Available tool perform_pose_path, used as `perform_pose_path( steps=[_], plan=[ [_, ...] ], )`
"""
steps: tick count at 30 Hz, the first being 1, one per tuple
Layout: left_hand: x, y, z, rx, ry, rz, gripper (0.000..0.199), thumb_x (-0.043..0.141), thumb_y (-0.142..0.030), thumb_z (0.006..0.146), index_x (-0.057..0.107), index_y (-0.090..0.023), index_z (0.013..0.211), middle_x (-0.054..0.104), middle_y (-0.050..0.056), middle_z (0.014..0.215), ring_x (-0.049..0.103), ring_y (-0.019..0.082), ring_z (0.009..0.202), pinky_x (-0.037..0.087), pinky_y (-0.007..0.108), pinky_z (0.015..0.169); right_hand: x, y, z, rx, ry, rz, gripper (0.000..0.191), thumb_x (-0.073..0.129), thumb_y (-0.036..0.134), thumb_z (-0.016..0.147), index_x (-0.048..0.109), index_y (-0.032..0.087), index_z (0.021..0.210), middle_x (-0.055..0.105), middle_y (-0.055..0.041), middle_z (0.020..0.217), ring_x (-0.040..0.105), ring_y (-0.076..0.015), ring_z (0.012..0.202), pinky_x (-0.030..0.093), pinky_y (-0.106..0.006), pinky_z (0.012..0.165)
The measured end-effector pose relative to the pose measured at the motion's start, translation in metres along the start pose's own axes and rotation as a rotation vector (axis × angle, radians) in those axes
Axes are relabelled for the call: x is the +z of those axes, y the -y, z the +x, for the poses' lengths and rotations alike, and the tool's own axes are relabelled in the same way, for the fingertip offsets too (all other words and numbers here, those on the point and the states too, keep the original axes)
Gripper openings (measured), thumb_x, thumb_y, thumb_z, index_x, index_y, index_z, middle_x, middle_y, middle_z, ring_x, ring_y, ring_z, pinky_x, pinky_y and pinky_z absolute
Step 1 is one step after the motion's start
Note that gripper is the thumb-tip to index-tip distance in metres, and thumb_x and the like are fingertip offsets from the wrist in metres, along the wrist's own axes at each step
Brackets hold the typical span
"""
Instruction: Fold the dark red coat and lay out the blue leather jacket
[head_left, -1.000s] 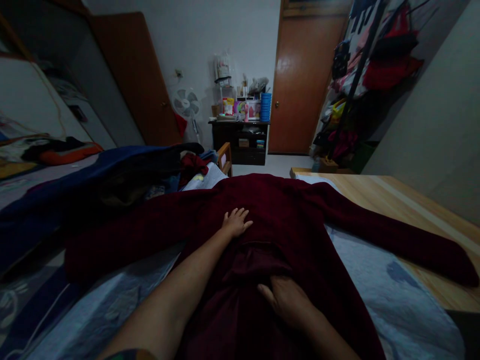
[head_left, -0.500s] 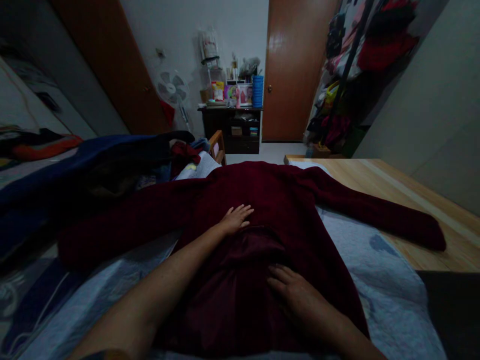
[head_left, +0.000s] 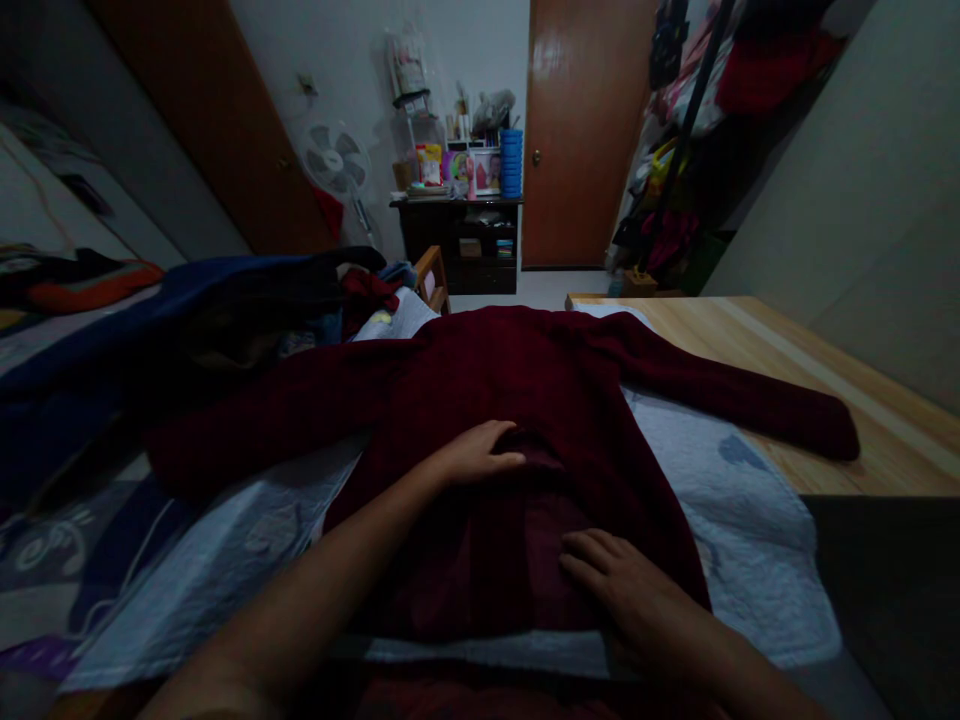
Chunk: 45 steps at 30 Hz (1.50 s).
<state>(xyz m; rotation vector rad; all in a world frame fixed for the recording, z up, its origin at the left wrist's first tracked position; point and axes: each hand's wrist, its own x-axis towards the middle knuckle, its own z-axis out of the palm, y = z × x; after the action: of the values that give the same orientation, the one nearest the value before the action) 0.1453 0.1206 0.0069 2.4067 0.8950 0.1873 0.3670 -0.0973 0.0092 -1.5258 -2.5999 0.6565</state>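
Note:
A dark red coat [head_left: 495, 360] lies spread out with both sleeves stretched to the sides. Its lower part is turned back toward me, showing shinier lining [head_left: 555, 520] with a darker strip down the middle. My left hand [head_left: 480, 455] is at the upper edge of this turned-back part, fingers bent over the cloth and thumb on the lining side, with the edge between them. Lower and to the right, my right hand [head_left: 611, 570] rests on the lining, its fingers stretched out and holding nothing.
Under the coat is a pale blue patterned cloth [head_left: 757, 530], beside a wooden tabletop [head_left: 727, 340] on the right. Piled clothes [head_left: 210, 300] lie at the left. Behind stand a wooden chair [head_left: 431, 280], a fan [head_left: 337, 160] and a dark cabinet [head_left: 457, 240].
My left hand has gone from lying flat with spread fingers to bending around the fold's edge. The turned-back lining lies flatter, and my right hand has shifted slightly right and down.

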Motion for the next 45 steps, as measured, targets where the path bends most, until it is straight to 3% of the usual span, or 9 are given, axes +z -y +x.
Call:
perform_pose_path(
  steps=[3, 10, 15, 20, 25, 28, 33, 40, 45],
  plan=[
    [0.019, -0.022, -0.022, 0.002, -0.112, 0.076, 0.070, 0.069, -0.034, 0.076, 0.042, -0.017, 0.138, 0.056, 0.010, 0.133, 0.053, 0.026, 0.117, 0.041, 0.036, 0.100, 0.010, 0.003, 0.001, 0.008, -0.054, -0.116, 0.052, 0.051, 0.009, 0.078, 0.052, 0.023, 0.128, 0.055, -0.0093, 0.127, 0.050, -0.0241, 0.108, 0.039, -0.038, 0.091],
    [0.045, -0.038, -0.048, -0.018, -0.158, 0.117, 0.051, 0.062, -0.022, 0.079, 0.050, -0.023, 0.129, 0.066, 0.006, 0.113, 0.061, 0.022, 0.099, 0.047, 0.032, 0.087, 0.034, -0.008, 0.009, 0.023, -0.181, -0.275, 0.019, 0.052, 0.009, 0.087, 0.062, 0.021, 0.098, 0.062, -0.0055, 0.096, 0.052, -0.0205, 0.086, 0.037, -0.033, 0.076],
    [0.058, -0.041, -0.061, 0.079, -0.149, 0.213, 0.039, 0.057, -0.019, 0.081, 0.058, -0.022, 0.120, 0.065, 0.006, 0.101, 0.057, 0.022, 0.093, 0.047, 0.035, 0.083, 0.020, -0.006, 0.000, 0.082, -0.171, -0.182, 0.017, 0.052, 0.007, 0.084, 0.062, 0.020, 0.090, 0.062, -0.0050, 0.094, 0.053, -0.0183, 0.085, 0.037, -0.031, 0.076],
    [0.071, -0.040, -0.073, 0.118, -0.233, 0.254, 0.051, 0.056, -0.014, 0.080, 0.052, -0.023, 0.129, 0.051, 0.009, 0.133, 0.045, 0.026, 0.119, 0.041, 0.043, 0.097, -0.002, -0.007, -0.020, 0.158, -0.132, -0.068, 0.017, 0.050, 0.008, 0.077, 0.060, 0.019, 0.086, 0.060, -0.0037, 0.090, 0.054, -0.0166, 0.082, 0.041, -0.027, 0.073],
    [0.083, -0.045, -0.089, 0.199, -0.184, 0.219, 0.063, 0.052, -0.002, 0.073, 0.047, -0.021, 0.133, 0.058, 0.007, 0.131, 0.050, 0.022, 0.117, 0.040, 0.041, 0.099, 0.003, -0.028, -0.037, 0.331, -0.447, -0.316, 0.045, 0.053, 0.011, 0.077, 0.058, 0.020, 0.120, 0.052, -0.0119, 0.125, 0.045, -0.0284, 0.115, 0.038, -0.042, 0.096],
    [0.089, -0.049, -0.099, 0.227, -0.176, 0.250, 0.057, 0.051, -0.003, 0.077, 0.050, -0.020, 0.131, 0.061, 0.008, 0.126, 0.055, 0.022, 0.111, 0.043, 0.041, 0.094, 0.017, -0.041, -0.045, 0.404, -0.511, -0.426, 0.069, 0.052, 0.004, 0.073, 0.044, 0.024, 0.138, 0.040, -0.0117, 0.142, 0.036, -0.0312, 0.128, 0.034, -0.047, 0.103],
    [0.092, -0.050, -0.117, 0.282, -0.147, 0.295, 0.037, 0.048, -0.014, 0.090, 0.058, -0.023, 0.124, 0.064, 0.009, 0.125, 0.058, 0.024, 0.113, 0.047, 0.042, 0.092, 0.024, -0.061, -0.060, 0.495, -0.552, -0.455, 0.064, 0.043, 0.004, 0.081, 0.039, 0.024, 0.142, 0.043, -0.0141, 0.140, 0.042, -0.0315, 0.124, 0.040, -0.050, 0.098],
    [0.084, -0.049, -0.139, 0.233, -0.102, 0.198, 0.040, 0.046, -0.010, 0.088, 0.059, -0.023, 0.124, 0.065, 0.007, 0.125, 0.058, 0.023, 0.117, 0.048, 0.042, 0.096, -0.005, -0.089, -0.097, 0.364, -0.489, -0.250, 0.040, 0.041, 0.008, 0.081, 0.065, 0.024, 0.108, 0.063, -0.0101, 0.105, 0.057, -0.0242, 0.098, 0.049, -0.036, 0.081],
    [0.077, -0.037, -0.160, 0.113, -0.178, 0.213, 0.045, 0.042, -0.005, 0.085, 0.061, -0.024, 0.122, 0.064, 0.008, 0.124, 0.057, 0.021, 0.116, 0.049, 0.040, 0.097, -0.016, -0.091, -0.101, 0.365, -0.350, -0.228, 0.027, 0.043, 0.011, 0.083, 0.067, 0.022, 0.081, 0.063, -0.0089, 0.091, 0.056, -0.0233, 0.086, 0.044, -0.035, 0.074]
  ],
)
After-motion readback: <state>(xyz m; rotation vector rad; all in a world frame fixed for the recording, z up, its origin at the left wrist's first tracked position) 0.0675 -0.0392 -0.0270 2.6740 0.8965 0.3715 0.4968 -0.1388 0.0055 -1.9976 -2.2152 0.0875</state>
